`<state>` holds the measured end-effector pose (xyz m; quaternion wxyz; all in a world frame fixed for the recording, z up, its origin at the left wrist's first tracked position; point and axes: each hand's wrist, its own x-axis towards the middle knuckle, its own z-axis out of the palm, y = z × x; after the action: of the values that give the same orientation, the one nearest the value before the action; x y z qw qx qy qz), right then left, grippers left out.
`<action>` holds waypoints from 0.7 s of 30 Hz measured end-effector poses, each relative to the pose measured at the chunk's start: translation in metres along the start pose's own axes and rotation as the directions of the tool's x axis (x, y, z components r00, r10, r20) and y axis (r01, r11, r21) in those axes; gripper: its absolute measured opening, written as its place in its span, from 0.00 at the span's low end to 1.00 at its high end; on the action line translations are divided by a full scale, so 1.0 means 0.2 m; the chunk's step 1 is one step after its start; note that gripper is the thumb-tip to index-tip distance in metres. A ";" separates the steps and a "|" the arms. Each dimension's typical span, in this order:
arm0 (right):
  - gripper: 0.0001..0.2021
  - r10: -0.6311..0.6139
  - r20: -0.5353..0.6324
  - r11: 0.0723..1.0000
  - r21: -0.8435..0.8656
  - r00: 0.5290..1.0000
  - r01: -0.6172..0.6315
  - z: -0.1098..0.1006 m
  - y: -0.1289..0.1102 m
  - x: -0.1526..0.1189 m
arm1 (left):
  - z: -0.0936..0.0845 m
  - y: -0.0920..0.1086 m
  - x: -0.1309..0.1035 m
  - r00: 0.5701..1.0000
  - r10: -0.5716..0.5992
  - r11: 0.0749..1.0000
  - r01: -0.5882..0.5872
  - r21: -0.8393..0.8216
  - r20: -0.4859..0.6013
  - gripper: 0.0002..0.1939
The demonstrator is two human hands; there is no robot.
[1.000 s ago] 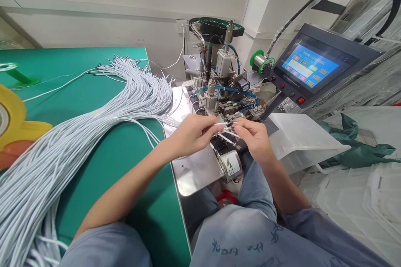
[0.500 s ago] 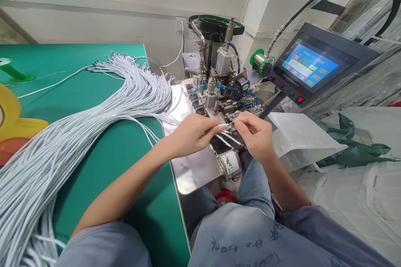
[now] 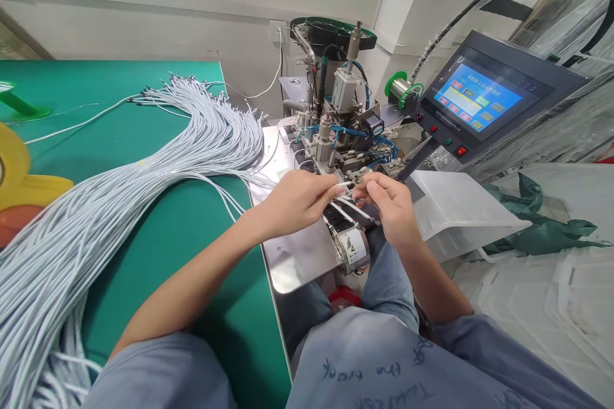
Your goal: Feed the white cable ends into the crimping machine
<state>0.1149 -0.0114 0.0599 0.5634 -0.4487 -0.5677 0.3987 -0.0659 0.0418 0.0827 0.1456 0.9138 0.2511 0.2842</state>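
My left hand is closed, pinching a white cable between thumb and forefinger, its end pointing right. Facing it, my right hand has its fingers pressed together right by that cable end; what lies between these fingertips is too small to make out. Both hands are over the front of a small bench machine with metal cylinders and blue air tubes. Below the fingers, more white cable ends stick out towards the lower right, above a motor with a white label.
A large bundle of white cables lies across the green table at left, near a yellow tape dispenser. A touchscreen panel stands at right, above a translucent plastic bin. A wire spool sits behind.
My right fingers have shifted slightly up and curled differently at the cable end. The left hand keeps its pinch on the cable. The whole view has tilted a little.
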 end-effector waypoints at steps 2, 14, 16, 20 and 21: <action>0.13 0.040 -0.023 0.997 0.069 0.999 -0.039 0.00 0.01 -0.03 | 0.00 0.00 0.00 0.998 -0.026 1.000 0.027 0.014 -0.063 0.19; 0.11 -0.005 -0.068 0.999 0.044 0.998 0.008 0.03 0.03 -0.13 | 0.04 0.00 0.00 0.981 -0.067 0.992 0.085 0.092 -0.180 0.19; 0.10 -0.006 -0.092 0.999 0.049 0.996 0.011 0.03 0.03 -0.13 | 0.04 0.00 0.00 0.981 -0.051 0.993 0.070 0.097 -0.189 0.18; 0.09 -0.031 -0.097 0.995 0.090 0.995 0.040 0.03 0.05 -0.13 | 0.04 0.00 0.00 0.977 -0.024 0.994 0.046 0.099 -0.212 0.17; 0.10 -0.028 -0.097 0.994 0.104 0.995 0.038 0.03 0.06 -0.13 | 0.04 0.00 0.00 0.976 -0.022 0.994 0.045 0.101 -0.219 0.17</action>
<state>0.1092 -0.0335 0.0410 0.6195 -0.4273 -0.5254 0.3970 -0.0610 0.0414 0.0760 0.0736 0.8793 0.2957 0.3662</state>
